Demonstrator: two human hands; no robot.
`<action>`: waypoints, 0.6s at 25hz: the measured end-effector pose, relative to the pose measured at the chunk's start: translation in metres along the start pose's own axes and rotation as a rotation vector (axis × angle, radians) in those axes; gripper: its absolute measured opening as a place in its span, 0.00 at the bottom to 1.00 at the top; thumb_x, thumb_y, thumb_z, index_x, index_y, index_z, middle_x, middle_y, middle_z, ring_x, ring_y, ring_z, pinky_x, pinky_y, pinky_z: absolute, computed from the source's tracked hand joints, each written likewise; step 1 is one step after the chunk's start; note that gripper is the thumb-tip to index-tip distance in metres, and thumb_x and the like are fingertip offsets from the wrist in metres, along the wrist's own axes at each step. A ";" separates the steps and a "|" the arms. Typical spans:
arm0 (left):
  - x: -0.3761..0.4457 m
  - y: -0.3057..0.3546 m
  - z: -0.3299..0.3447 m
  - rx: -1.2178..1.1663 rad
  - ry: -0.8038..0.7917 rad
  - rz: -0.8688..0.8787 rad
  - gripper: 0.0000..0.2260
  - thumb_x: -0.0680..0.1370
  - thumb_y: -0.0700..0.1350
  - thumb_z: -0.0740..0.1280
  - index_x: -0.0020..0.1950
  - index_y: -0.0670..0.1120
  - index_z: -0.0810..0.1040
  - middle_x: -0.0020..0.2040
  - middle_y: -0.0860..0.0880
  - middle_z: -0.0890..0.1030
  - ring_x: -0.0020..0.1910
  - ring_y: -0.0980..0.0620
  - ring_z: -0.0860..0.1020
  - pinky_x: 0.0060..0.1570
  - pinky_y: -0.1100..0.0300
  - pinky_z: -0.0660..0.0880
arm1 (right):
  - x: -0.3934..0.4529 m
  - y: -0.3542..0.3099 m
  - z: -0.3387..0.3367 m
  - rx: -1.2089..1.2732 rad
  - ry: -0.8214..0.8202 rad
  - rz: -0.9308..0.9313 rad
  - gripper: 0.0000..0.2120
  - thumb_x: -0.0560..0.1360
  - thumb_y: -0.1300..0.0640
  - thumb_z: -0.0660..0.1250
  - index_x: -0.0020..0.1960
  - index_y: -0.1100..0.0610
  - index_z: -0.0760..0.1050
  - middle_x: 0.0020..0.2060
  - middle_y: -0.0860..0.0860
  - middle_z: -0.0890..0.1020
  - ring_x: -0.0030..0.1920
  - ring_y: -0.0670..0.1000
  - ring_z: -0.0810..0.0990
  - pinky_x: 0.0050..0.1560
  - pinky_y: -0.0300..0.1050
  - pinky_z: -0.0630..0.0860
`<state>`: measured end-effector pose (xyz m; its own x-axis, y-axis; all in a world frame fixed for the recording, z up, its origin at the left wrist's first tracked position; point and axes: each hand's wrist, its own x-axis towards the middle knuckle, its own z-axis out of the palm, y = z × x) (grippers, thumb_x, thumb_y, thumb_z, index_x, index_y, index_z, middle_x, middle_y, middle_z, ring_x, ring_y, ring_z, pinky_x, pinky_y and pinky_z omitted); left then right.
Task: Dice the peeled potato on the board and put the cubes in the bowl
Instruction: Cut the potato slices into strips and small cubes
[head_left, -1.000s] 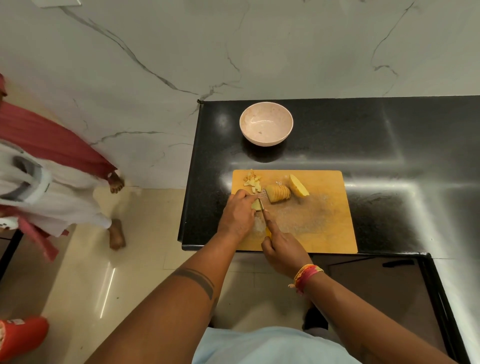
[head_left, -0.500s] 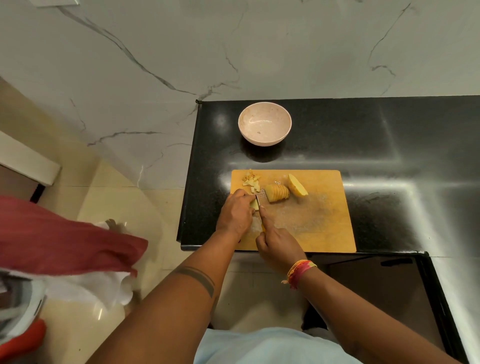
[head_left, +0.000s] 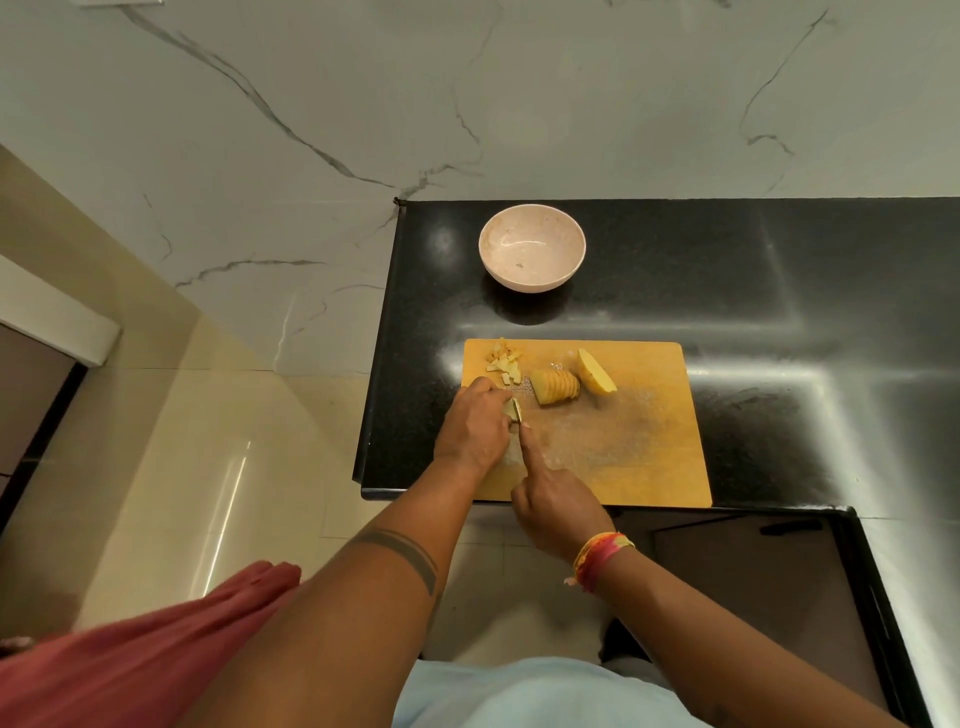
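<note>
Black counter (glossy), veined marble wall.

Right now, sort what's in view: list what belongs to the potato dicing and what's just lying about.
Job: orange wooden cutting board; sliced yellow potato half; uncut potato wedge; small cut pieces; knife; pale pink round bowl; left hand; right hand.
Lying about: red cloth.

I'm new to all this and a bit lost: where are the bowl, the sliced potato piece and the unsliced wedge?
bowl (head_left: 532, 228): head view, far rim.
sliced potato piece (head_left: 556, 387): head view, middle of the slices.
unsliced wedge (head_left: 596, 372): head view, its pale cut face.
</note>
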<state>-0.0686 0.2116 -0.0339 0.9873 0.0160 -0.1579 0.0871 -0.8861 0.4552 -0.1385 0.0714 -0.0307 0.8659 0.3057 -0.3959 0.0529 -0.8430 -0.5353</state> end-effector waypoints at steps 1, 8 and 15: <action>-0.001 0.000 0.000 0.004 0.004 0.001 0.18 0.81 0.42 0.67 0.72 0.47 0.76 0.66 0.50 0.74 0.66 0.49 0.72 0.67 0.56 0.72 | -0.007 0.002 0.002 -0.002 -0.006 -0.004 0.36 0.82 0.53 0.54 0.83 0.49 0.36 0.31 0.51 0.78 0.29 0.51 0.76 0.31 0.50 0.75; -0.004 0.000 0.000 -0.014 0.011 -0.007 0.19 0.82 0.42 0.67 0.73 0.47 0.75 0.68 0.50 0.73 0.67 0.49 0.71 0.67 0.56 0.71 | -0.035 0.009 0.004 -0.012 -0.008 -0.002 0.37 0.82 0.53 0.55 0.83 0.48 0.35 0.30 0.50 0.76 0.28 0.52 0.74 0.27 0.47 0.67; -0.006 -0.011 0.002 -0.055 0.000 -0.015 0.19 0.81 0.43 0.67 0.73 0.46 0.74 0.66 0.49 0.73 0.66 0.49 0.72 0.67 0.54 0.72 | -0.012 -0.004 -0.010 0.063 0.038 0.004 0.37 0.81 0.55 0.56 0.83 0.49 0.39 0.30 0.50 0.78 0.28 0.51 0.75 0.29 0.48 0.69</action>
<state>-0.0759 0.2208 -0.0396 0.9859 0.0290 -0.1648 0.1089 -0.8589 0.5004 -0.1443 0.0666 -0.0164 0.8842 0.2846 -0.3704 0.0191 -0.8144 -0.5800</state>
